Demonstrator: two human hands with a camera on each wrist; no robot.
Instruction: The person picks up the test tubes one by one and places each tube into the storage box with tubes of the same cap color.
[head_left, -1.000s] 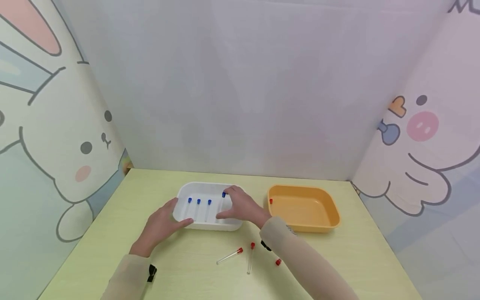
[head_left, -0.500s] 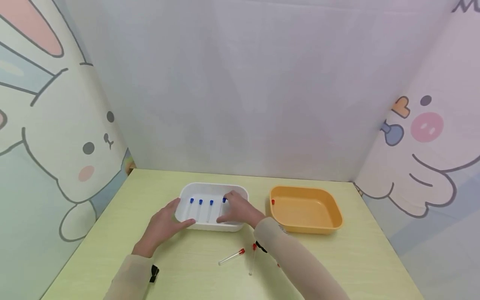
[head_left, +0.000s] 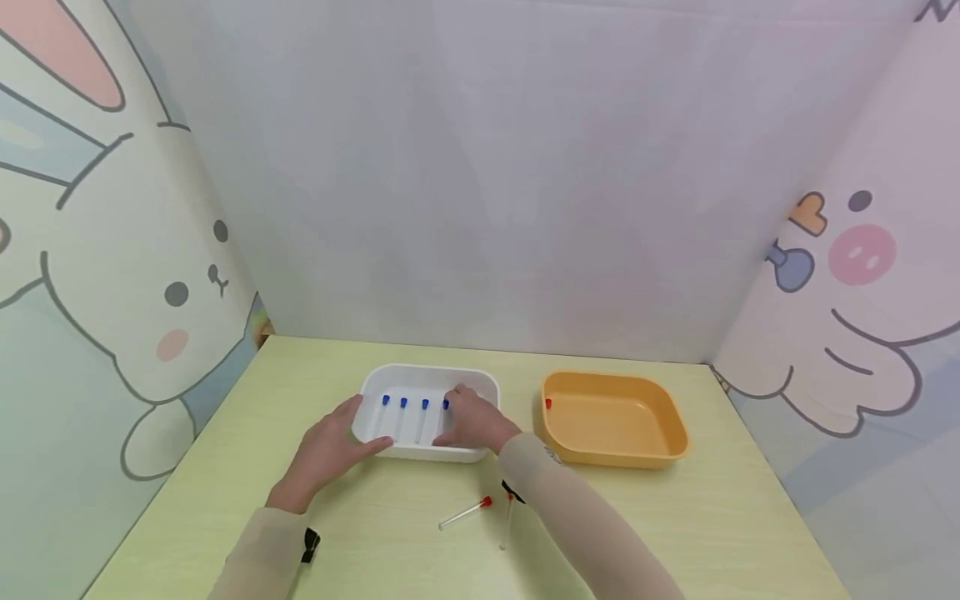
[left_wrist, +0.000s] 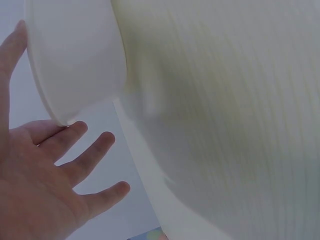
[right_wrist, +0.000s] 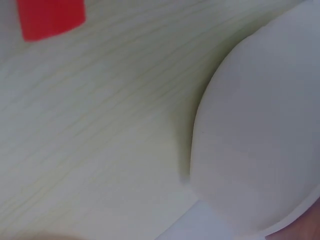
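My left hand [head_left: 324,454] is at the left end of a white tray [head_left: 401,452], fingers spread, thumb along the front rim. Seen from the left wrist, the hand [left_wrist: 45,175] has its thumb and forefinger tips at the edge of the tray [left_wrist: 75,55], the other fingers extended. Inside the tray, my right hand [head_left: 476,421] pinches a blue-capped test tube [head_left: 446,404] by its cap end, low over the tray floor. Beside it lie three blue-capped tubes in a row, among them one tube [head_left: 425,404]. The right wrist view shows mostly the tray's outer wall [right_wrist: 255,120].
Right of the white tray stands an orange tray [head_left: 615,457], with a red cap [head_left: 548,403] at its left wall. On the table in front lie a red-capped tube [head_left: 465,512] and another red-capped tube [head_left: 507,525], partly under the right sleeve [head_left: 577,517].
My right hand has lowered the blue-capped tube into the white tray, beside the others. The right forearm has shifted left and now covers a red cap on the table. My left hand stays put.
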